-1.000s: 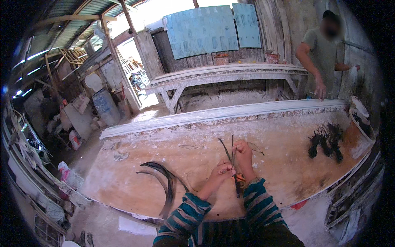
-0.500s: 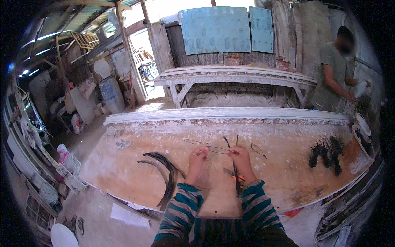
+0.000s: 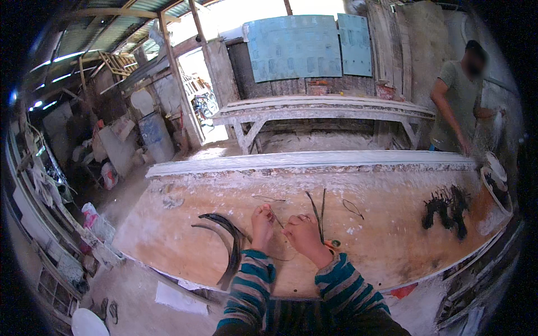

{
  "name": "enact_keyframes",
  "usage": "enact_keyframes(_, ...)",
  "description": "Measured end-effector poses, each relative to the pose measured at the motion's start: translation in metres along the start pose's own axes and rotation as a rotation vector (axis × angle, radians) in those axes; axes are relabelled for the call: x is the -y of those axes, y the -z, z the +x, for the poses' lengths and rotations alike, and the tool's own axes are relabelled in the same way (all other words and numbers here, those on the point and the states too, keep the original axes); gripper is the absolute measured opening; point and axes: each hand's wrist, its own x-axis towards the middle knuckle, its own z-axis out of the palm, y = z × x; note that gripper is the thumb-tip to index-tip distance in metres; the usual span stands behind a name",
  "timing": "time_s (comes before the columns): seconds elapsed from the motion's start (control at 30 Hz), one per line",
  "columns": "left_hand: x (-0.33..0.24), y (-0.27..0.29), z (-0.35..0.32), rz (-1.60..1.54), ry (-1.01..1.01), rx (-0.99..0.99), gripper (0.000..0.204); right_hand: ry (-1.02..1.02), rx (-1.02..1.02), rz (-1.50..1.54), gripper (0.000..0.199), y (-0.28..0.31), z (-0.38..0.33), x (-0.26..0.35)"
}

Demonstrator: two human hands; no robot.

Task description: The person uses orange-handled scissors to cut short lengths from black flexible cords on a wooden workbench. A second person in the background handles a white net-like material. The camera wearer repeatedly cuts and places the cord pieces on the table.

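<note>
Right hand (image 3: 304, 232) shifted toward left hand (image 3: 261, 228), thin strand (image 3: 276, 217) between their grips

Pale blue panels (image 3: 294, 47), long whitened bench (image 3: 330, 111), sunlit doorway (image 3: 208, 103)

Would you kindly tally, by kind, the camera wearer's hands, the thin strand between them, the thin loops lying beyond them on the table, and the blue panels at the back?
Hands (left and right): 2
Thin strand between the hands: 1
Thin loops on the table: 2
Blue panels: 2
Total: 7
</note>
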Motion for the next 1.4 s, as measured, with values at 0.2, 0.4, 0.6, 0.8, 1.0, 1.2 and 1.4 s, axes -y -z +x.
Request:
enact_keyframes(0.2, 0.015, -0.026, 0.000, 0.250, -0.076, 0.041, 0.010, 0.004, 0.132, -0.039, 0.011, 0.028, 0.007, -0.025)
enact_keyframes(0.4, 0.045, -0.046, -0.010, 0.523, -0.289, 0.223, 0.012, 0.034, -0.097, -0.091, 0.008, 0.050, -0.042, -0.114)
enact_keyframes(0.6, 0.041, -0.052, -0.017, 0.816, -0.429, 0.402, 0.022, -0.512, -0.059, -0.268, 0.008, 0.073, -0.051, -0.152)
enact_keyframes(0.8, 0.048, -0.057, -0.025, 0.896, -0.454, 0.651, 0.027, -0.428, -0.072, -0.288, 0.014, 0.075, -0.050, -0.139)
enact_keyframes(1.0, 0.052, -0.058, -0.026, 0.977, -0.531, 0.735, 0.020, -0.393, 0.191, 0.544, 0.020, 0.057, -0.040, -0.085)
enact_keyframes(1.2, 0.043, -0.064, -0.032, 1.022, -0.504, 0.701, 0.025, -0.349, 0.255, 0.436, 0.020, 0.031, -0.051, -0.092)
enact_keyframes(1.4, 0.043, -0.066, -0.032, 1.058, -0.662, 0.660, 0.028, -0.381, 0.126, 0.544, 0.017, 0.030, -0.051, -0.094)
